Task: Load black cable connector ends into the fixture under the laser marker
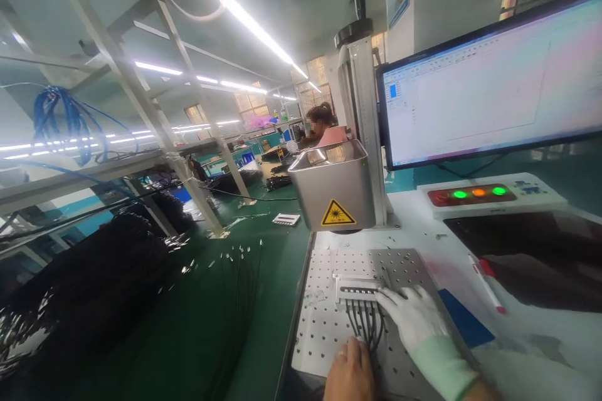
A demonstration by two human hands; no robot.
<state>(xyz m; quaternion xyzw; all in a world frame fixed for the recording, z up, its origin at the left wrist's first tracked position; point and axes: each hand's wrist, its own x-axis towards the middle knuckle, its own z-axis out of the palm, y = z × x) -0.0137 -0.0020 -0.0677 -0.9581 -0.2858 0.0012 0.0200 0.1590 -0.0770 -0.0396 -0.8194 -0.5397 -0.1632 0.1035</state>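
A slotted metal fixture [358,291] lies on the perforated metal plate [317,326], and a row of black cables [364,319] runs out of its near side. My left hand [350,371], bare, has its fingers closed together on the cables below the fixture; their far ends are hidden under it. My right hand [418,319] wears a white glove and rests over the plate with fingers stretched out. Its fingertips touch the right end of the fixture. Above the plate hangs a steel laser head housing [332,185] with a yellow warning label.
To the right stand a monitor [489,81] and a control box [493,193] with lit buttons. A marker [486,285] and a blue sheet [465,318] lie beside the plate. Piled black cables [98,282] cover the green bench at left. A person [324,128] sits farther back.
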